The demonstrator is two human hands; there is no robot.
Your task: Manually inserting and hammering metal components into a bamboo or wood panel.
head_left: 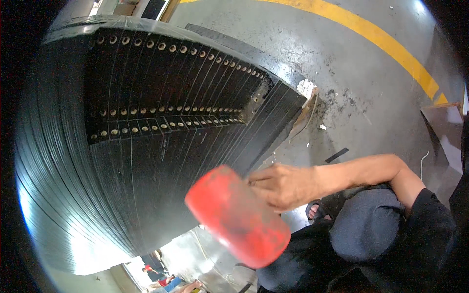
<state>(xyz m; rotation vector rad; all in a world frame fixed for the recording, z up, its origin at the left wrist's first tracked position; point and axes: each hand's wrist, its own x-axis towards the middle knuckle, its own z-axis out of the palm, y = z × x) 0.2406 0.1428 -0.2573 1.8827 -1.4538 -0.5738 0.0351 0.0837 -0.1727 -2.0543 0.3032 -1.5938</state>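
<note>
My right hand is closed in a fist, its forearm coming in from the right. A red mallet with dark scuffs on its thick, rounded head is in that hand; its handle is mostly hidden, and the head is blurred. Left of and behind the mallet stands a large stack of black panels, packed face to face. A long recess in the stack shows rows of round, pale-rimmed holes. Whether the mallet touches the panels I cannot tell. My left hand is not in view.
Clear film covers the stack's far edge. On the grey floor lie a short black strip, white scraps and dark debris. A yellow line curves across the far floor. My bent knee is at lower right; a person shows at the bottom.
</note>
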